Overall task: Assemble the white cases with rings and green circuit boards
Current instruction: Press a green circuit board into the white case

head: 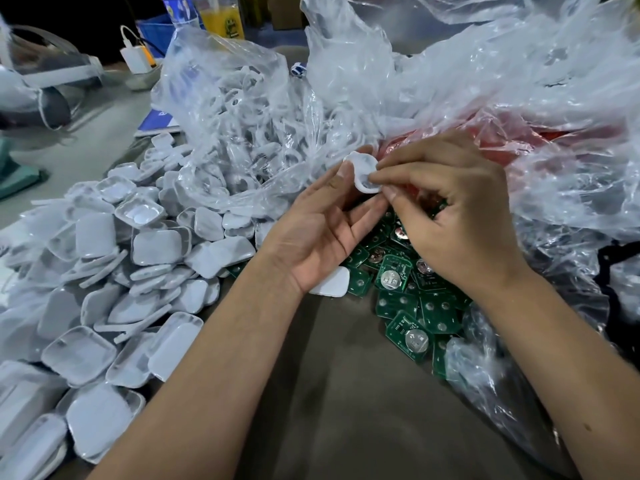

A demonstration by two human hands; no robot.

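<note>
Both hands meet at the middle of the view on a small white ring piece [364, 170]. My left hand [322, 233] holds it between thumb and fingertips, palm turned up. My right hand [450, 216] pinches its right edge with thumb and forefinger. Below the hands lies a heap of green circuit boards [408, 306] with round silver contacts. A large pile of white case halves [138, 265] covers the left of the table. One white case [332, 282] lies under my left wrist.
A clear plastic bag of white rings [249, 126] stands behind the cases. More crumpled clear plastic [519, 98] over a red bag [502, 147] fills the right. A white charger [136, 58], bottles [221, 15] and a blue booklet [157, 121] sit at the back left.
</note>
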